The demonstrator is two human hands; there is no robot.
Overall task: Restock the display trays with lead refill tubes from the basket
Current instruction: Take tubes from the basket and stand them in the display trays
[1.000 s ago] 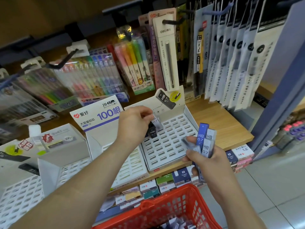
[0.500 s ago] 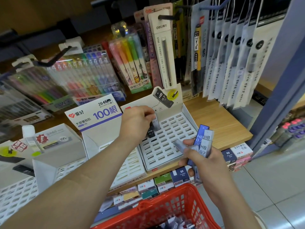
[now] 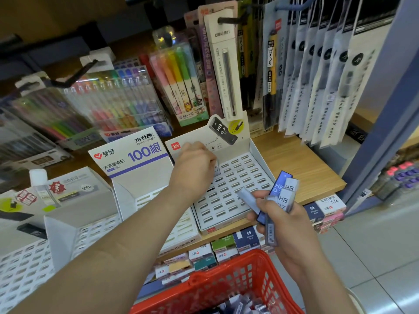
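Observation:
My left hand [image 3: 195, 165] is over the back left of the white slotted HB 0.7 display tray [image 3: 240, 189], fingers curled round a lead refill tube [image 3: 216, 169] whose label just shows under them at the rear slots. My right hand [image 3: 283, 219] is in front of the tray's right side, gripping a bundle of blue and grey HB lead refill tubes [image 3: 282, 196]. The red basket [image 3: 229, 282] is below, with more tubes [image 3: 240, 305] inside.
A second slotted tray with a "100" card [image 3: 133, 155] stands to the left, and another [image 3: 74, 234] further left. Hanging pen packs [image 3: 224, 64] crowd the back. The wooden shelf edge [image 3: 317, 177] ends at right, with ink boxes [image 3: 247, 239] beneath.
My left hand has pushed further back and down into the tray's rear slots, now hiding most of its tube. My right hand with the bundle has barely moved.

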